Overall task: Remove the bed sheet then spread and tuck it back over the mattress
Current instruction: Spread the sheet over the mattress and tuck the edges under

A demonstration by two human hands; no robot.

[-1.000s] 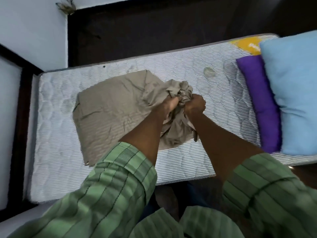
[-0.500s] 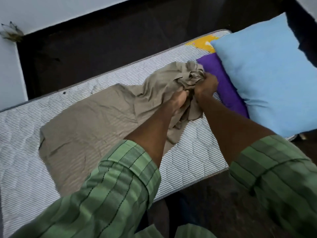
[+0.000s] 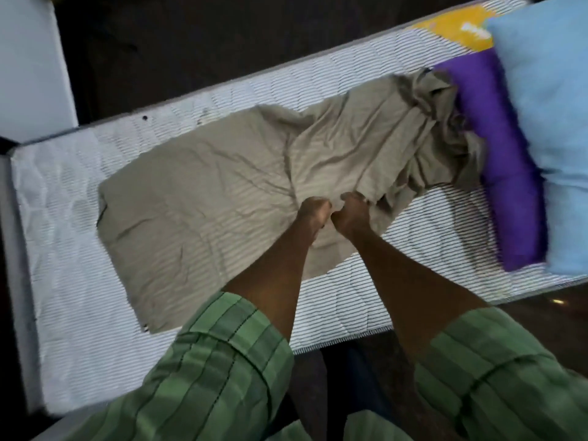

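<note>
White striped quilted mattress carried the crumpled beige bed sheet, its bunched end against the purple pillow beside a light blue pillow. Your left hand and right hand, fingers curled, gripped the sheet's middle.

— What do we have on the bed?

— We see a tan bed sheet lying partly spread across the striped mattress, flat toward the left and bunched into folds at its right end, where it touches the purple pillow.

— And the blue pillow?

— We find it on top of the purple one, at the right edge.

— Our hands?

— Side by side near the sheet's near edge. Our left hand and right hand each grip a pinch of fabric, fingers curled. Green striped sleeves cover our forearms below.
</note>
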